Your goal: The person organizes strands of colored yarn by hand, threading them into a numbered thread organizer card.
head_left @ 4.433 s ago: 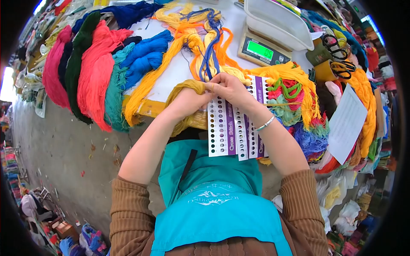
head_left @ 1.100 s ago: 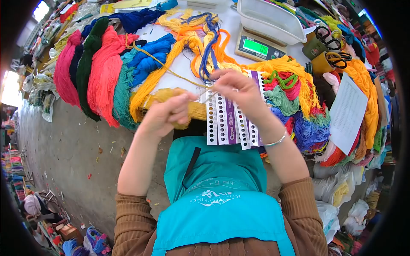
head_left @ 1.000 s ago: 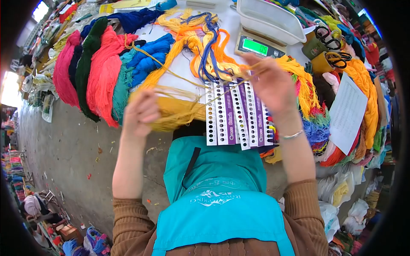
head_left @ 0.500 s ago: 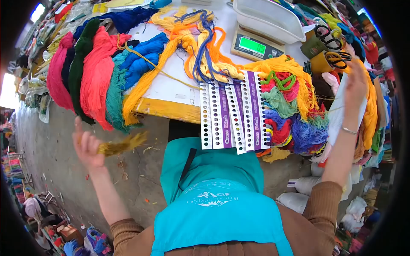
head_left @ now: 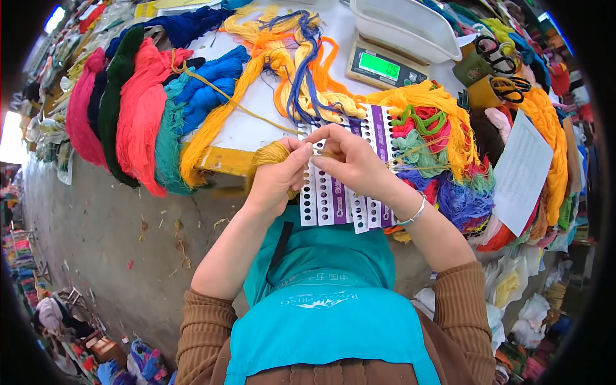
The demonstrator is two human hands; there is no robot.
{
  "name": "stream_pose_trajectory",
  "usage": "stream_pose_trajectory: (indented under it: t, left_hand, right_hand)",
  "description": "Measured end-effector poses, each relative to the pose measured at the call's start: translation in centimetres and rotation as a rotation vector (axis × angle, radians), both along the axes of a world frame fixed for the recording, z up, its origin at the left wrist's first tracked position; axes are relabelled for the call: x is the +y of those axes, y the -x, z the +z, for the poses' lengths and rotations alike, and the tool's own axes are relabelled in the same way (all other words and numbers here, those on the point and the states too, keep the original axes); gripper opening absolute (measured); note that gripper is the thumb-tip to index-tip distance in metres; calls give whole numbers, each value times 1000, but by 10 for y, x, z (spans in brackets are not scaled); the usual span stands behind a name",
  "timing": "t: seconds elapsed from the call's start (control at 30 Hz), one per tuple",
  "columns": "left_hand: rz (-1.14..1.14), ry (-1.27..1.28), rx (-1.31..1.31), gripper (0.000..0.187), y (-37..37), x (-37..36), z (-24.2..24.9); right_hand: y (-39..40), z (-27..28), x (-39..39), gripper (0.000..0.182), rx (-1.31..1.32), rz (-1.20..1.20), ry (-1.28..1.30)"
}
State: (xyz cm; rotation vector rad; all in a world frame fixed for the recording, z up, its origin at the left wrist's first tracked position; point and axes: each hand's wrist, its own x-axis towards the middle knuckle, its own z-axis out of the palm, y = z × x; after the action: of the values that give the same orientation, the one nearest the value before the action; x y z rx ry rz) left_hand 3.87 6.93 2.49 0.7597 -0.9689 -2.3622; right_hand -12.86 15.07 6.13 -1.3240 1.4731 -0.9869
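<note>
My left hand point(head_left: 277, 179) is closed around a skein of golden-brown thread point(head_left: 268, 155), just past the table's front edge. Close beside it, my right hand point(head_left: 359, 168) pinches golden thread at the top left of the punched cards. Loose golden strands point(head_left: 417, 165) trail out to the right from behind that hand. The white and purple cross stitch thread cards point(head_left: 339, 204), with rows of holes, hang over the table edge below my fingers. Blue, cream and orange threads point(head_left: 311, 77) run from the cards up the table. The exact spot between my fingertips is too small to make out.
Pink, green, coral and blue skeins point(head_left: 144, 109) lie at the left. A digital scale point(head_left: 388, 67) bears a white tray point(head_left: 410, 25). Scissors point(head_left: 510, 88) stand in a holder at the right, near a printed sheet point(head_left: 523, 173). Tangled multicoloured thread point(head_left: 459, 199) spills over the front edge.
Both hands have come inward from wide apart and now meet over the cards. My left hand brought the golden-brown skein from the left; my right hand came from beside the scissors.
</note>
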Motion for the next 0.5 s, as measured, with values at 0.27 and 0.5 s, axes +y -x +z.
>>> stream_pose_trajectory:
  t: [0.27, 0.5]
  left_hand:
    - [21, 299, -371, 37, 23, -22, -13]
    - [-94, 388, -454, 38, 38, -28, -17]
  right_hand:
    - [24, -40, -25, 10, 123, -373, 178]
    - [22, -53, -31, 8, 326, -348, 162]
